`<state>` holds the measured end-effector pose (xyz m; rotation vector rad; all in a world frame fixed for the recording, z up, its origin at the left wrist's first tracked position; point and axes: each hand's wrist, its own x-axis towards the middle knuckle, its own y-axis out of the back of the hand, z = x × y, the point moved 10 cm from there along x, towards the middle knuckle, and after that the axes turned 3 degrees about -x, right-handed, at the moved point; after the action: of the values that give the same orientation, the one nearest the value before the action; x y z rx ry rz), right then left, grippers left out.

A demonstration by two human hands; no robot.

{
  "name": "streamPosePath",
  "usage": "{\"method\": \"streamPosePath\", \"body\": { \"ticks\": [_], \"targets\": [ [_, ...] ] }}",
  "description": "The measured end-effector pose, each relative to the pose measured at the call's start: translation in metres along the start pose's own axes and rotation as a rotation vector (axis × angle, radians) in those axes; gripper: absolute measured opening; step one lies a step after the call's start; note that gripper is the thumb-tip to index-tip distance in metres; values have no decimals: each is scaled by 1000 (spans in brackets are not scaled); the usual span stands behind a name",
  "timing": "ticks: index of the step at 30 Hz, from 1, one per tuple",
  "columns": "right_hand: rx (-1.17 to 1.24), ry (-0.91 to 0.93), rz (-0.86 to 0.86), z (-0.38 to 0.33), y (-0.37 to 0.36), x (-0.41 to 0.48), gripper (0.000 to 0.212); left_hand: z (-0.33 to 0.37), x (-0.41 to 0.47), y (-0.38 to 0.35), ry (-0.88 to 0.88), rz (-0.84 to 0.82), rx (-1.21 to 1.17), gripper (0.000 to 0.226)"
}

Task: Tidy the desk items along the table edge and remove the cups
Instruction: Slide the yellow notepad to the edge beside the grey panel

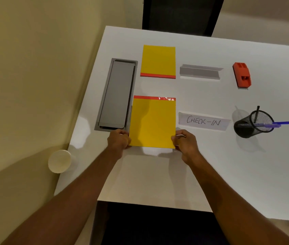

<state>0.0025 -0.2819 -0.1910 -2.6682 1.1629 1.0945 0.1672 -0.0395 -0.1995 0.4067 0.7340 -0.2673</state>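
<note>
A yellow notepad with a red strip along its far edge [153,121] lies flat on the white table [228,165]. My left hand [118,141] grips its near left corner and my right hand [186,142] grips its near right corner. A second yellow notepad [157,61] lies further back, its red strip facing me. A white paper cup [59,160] stands at the table's left edge, apart from both hands. To the right sit a "CHECK-IN" name card [203,121], a grey card holder [200,71], a red stapler [242,75] and a black mesh pen cup [253,123] holding pens.
A grey cable-tray lid [116,93] is set into the table left of the notepads; the near pad's left edge overlaps it slightly. A dark chair back [180,15] stands behind the table's far edge. Another dark seat [157,225] is under the near edge.
</note>
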Motion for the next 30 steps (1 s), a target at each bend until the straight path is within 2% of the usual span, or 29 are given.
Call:
{"method": "streamPosePath", "body": {
  "ticks": [2,6,11,14,17,21,24,30],
  "targets": [
    [31,21,-32,-9,-10,-5,24,8,-4,15,-40,49,11,24],
    [61,57,-152,-33,-50,-16,46,28,-5,61,-134,174,61,24],
    [93,44,-176,-51,-107,-23,47,42,3,116,-180,308,150,29],
    [112,44,-171,-55,-140,-21,48,48,10,132,-202,319,233,44],
    [88,58,-169,-54,-170,-17,49,63,10,134,-388,335,487,59],
    [12,84,-174,-51,-200,-13,47,58,19,109,-543,163,801,66],
    [-37,106,-184,-44,-216,-10,46,41,33,98,-501,66,942,71],
    [-213,211,-153,-38,-225,-4,43,21,51,99,-434,-3,1010,74]
  ]
}}
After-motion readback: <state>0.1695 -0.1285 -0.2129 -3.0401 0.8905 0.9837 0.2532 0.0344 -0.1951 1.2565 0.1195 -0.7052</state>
